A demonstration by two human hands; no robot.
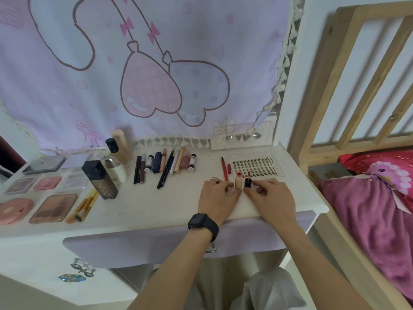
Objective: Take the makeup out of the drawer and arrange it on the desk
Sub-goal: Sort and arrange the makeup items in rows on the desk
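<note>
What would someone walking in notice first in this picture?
The big lilac cloth with heart balloons hanging behind the desk catches the eye first. At the desk's front right, the left hand pinches a beige tube and the right hand a dark tube, both upright and side by side. A row of pencils and lipsticks lies at the back, palettes on the left.

The tube [238, 182] and cap [247, 182] sit side by side between the left hand [218, 194] and right hand [271, 199]. Lash tray [257, 166] just behind the right one, pencils [165, 165] behind-left, bottles [100, 179] and palettes [53, 208] way further left.
</note>
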